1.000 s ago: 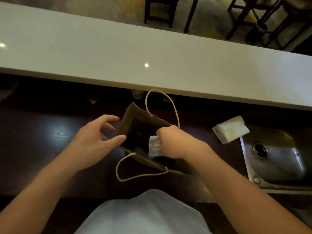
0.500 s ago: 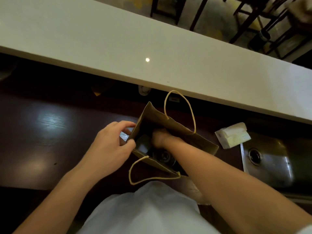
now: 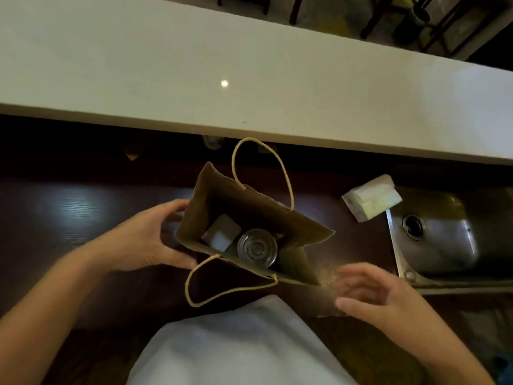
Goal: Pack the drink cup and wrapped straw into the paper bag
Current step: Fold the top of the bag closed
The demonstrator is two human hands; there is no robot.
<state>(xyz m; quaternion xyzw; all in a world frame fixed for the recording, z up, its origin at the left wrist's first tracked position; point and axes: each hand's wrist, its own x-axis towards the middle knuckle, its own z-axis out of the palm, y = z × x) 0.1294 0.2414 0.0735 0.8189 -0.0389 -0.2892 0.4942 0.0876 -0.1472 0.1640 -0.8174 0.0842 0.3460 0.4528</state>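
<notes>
A brown paper bag (image 3: 302, 226) with cord handles stands open on the dark wooden counter (image 3: 69, 212). Inside it I see the clear domed lid of the drink cup (image 3: 257, 248) and, to its left, a white folded paper item (image 3: 221, 237). I cannot make out a wrapped straw. My left hand (image 3: 144, 240) cups the bag's left side, thumb at the near wall and fingers at the far corner. My right hand (image 3: 372, 293) hovers, blurred, just right of the bag with fingers apart and nothing in it.
A pack of white napkins (image 3: 372, 198) lies right of the bag, next to a steel sink (image 3: 444, 240) with a drain. A raised white bar top (image 3: 249, 79) runs across behind the counter. My white apron (image 3: 236, 348) fills the bottom centre.
My right hand came out of the bag and moved right, leaving the white paper item inside beside the cup. My left hand stays at the bag's left side.
</notes>
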